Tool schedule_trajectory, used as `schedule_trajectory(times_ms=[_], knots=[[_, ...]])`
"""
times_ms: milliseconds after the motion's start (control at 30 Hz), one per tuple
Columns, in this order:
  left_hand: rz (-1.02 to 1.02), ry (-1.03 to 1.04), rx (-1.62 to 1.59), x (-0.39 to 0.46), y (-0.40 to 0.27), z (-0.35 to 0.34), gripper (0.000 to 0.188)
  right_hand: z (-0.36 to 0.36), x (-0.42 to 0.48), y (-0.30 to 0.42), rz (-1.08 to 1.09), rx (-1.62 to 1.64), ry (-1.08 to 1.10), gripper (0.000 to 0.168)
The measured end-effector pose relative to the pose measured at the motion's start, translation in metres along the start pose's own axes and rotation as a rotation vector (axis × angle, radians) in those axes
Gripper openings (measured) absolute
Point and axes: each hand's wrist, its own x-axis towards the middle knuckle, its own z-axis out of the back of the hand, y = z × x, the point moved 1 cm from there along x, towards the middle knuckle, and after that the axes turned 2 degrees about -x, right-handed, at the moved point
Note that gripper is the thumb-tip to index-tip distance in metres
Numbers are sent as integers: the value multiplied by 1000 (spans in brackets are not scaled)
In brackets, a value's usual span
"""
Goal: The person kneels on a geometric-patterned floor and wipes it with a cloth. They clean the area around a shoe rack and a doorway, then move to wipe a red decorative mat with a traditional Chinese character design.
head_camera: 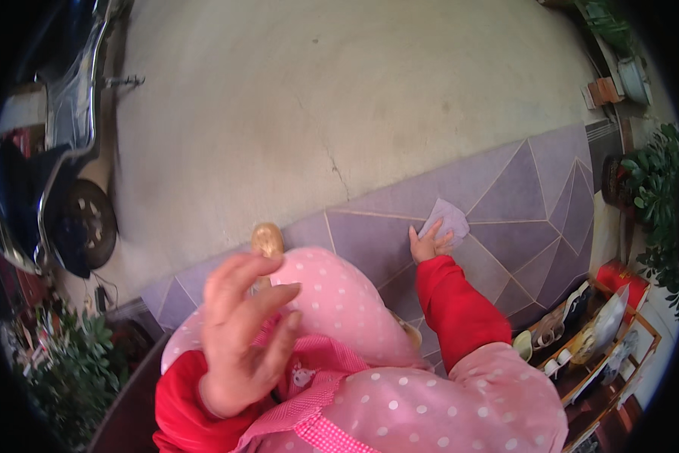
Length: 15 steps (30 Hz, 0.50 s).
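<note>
My right hand [433,240] presses a folded pale lilac cloth [451,222] flat onto the purple tiled floor [506,198], its fingers spread over the cloth. My left hand [249,325] is raised in front of my lap with curved, parted fingers and nothing in it. Just beyond its fingertips shows the golden-tan toe of a shoe [268,238] near the tile edge. A pink polka-dot apron [339,294] covers my knees and body, and both forearms are in red sleeves.
Concrete floor [316,113] stretches beyond the tiles. On the left stand a dark vehicle with a wheel [92,223] and a leafy plant [73,362]. On the right are a wooden shoe rack [591,362] with shoes, a red box [622,283], potted greenery [659,198] and bricks [602,92].
</note>
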Motion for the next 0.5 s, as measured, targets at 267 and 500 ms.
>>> schedule_trajectory(times_ms=[267, 500], knots=[[421, 162, -528, 41, 33, -22, 13, -20, 9, -13, 18, -82, -101, 100], [544, 253, -670, -6, 28, -46, 12, -46, 3, 20, 142, -462, -106, 78]])
